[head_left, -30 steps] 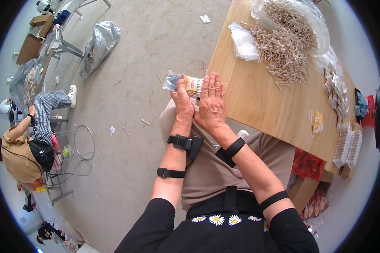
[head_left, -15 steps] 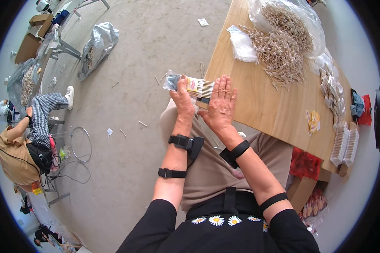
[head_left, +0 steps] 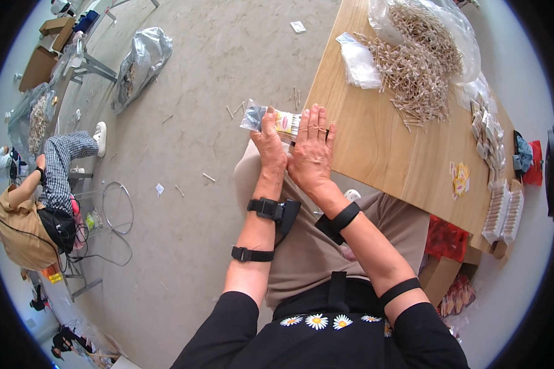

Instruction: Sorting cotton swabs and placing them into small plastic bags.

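Observation:
My left hand (head_left: 267,146) grips a small clear plastic bag (head_left: 250,117) at the table's left corner, its thumb lying over the bag. A yellow and white card (head_left: 284,122) shows at the bag's mouth, with a row of cotton swabs (head_left: 296,126) beside it. Flat and with its fingers stretched out, my right hand (head_left: 312,150) presses against the swabs' outer ends. Its palm covers part of the row, and the two wrists are close together.
On the wooden table (head_left: 375,150) lie a big heap of cotton swabs (head_left: 418,74), flat plastic bags (head_left: 360,64), yellow cards (head_left: 460,179) and filled packets (head_left: 487,138). A cardboard box (head_left: 440,280) stands beneath. Another person (head_left: 26,237) sits at far left.
My right hand has moved left toward my left hand. Less of the swab row sticks out between the hands.

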The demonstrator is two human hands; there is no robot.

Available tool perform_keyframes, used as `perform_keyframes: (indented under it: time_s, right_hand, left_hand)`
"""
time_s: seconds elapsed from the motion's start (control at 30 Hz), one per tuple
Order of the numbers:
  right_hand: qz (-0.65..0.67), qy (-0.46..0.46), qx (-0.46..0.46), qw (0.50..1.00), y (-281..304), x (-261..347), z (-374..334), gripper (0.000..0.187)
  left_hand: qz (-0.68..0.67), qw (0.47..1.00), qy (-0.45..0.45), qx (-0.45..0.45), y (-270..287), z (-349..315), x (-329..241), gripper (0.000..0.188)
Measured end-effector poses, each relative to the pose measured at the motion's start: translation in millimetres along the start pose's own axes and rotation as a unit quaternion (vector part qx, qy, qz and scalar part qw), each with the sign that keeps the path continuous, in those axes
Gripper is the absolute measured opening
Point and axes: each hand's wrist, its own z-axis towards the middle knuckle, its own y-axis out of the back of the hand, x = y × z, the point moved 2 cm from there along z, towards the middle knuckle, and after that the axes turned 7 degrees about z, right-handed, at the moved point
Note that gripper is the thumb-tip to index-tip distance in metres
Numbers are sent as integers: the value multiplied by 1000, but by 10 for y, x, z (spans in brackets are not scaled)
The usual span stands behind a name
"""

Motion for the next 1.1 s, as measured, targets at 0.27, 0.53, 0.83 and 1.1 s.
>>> perform_keyframes:
  time_s: [0.27,0.53,0.83,1.1]
  right_hand:
    - [-9,-22,75,997,229,-175,-150,120]
    - [-25,-35,68,997,106,-8,-91,115]
    - [-6,27,80,996,158,-85,-65,115]
    - [18,22,87,996,185,-97,-67,111]
  left_hand:
    - [-8,1000,0,-16,-27,-12,9,14]
    - [6,1000,-23,-8,2,0,46,20]
    - [17,1000,-8,-17,-2,15,32,23]
    - [-106,991,78,-23,155,210,-110,36]
